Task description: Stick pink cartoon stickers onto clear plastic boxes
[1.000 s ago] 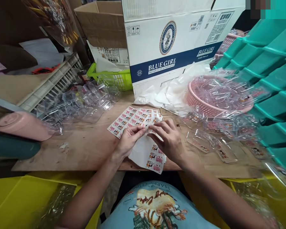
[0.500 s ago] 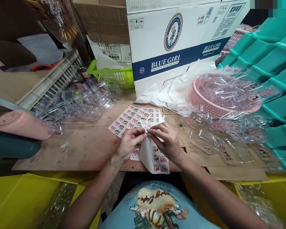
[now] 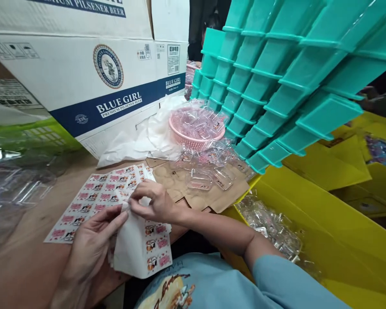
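**Pinching white sticker sheet (image 3: 128, 249) btwn bare left hand (image 3: 91, 242) & bare right hand (image 3: 156, 199)**

Thumb & fingers of each closed on sheet's upper part; near each other, can't tell if touching. Blank side curled over at L, pink/orange prints showing at R, lower end near light-blue T-shirt (image 3: 218, 279).

Under & beyond hands, on brown wooden table (image 3: 22, 266): overlapping printed sticker sheets (image 3: 91, 195). To R, flattened brown cardboard (image 3: 209, 204) w/ clear plastic cases (image 3: 199, 179) on top. Behind, round pink plastic basket (image 3: 193, 143), heaped w/ more cases; just beside it, crumpled white sheeting (image 3: 125, 148).

Far L: loose clear packaging (image 3: 28, 193), lime-green plastic basket (image 3: 51, 128). At back, white-and-blue "BLUE GIRL" carton (image 3: 73, 68). Far R: stacked teal plastic bins (image 3: 276, 73) above open yellow container (image 3: 341, 244), w/ clear pcs. inside.
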Available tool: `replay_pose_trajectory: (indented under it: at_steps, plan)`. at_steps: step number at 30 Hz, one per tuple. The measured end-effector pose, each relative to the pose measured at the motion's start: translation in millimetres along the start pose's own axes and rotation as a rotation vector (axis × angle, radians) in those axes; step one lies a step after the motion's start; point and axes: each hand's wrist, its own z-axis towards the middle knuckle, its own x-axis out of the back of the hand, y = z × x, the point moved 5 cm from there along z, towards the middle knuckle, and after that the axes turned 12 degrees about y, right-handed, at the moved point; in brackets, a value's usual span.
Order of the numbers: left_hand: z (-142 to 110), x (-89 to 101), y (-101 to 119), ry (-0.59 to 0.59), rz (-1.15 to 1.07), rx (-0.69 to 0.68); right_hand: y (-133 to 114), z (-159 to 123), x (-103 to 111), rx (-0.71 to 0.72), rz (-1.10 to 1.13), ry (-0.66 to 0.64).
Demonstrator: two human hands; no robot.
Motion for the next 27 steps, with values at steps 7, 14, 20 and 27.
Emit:
replay_pose_trajectory:
  at_steps: [7,14,20,27]
  plan:
    - [14,24.1,37,0.39,0.387,-0.637,34,20,54,-0.372,0.218,0.369]
    - [-22,-47.3,27,-0.295,-0.098,-0.318,-10,6,38,0.286,-0.166,0.134]
    - [-15,-35.0,14,-0.276,-0.577,-0.066,-3,-6,33,-0.049,0.108,0.09]
    - [-27,-28.6,11,-0.227,-0.049,-0.648,5,-32,-22,-1.118,1.039,0.047]
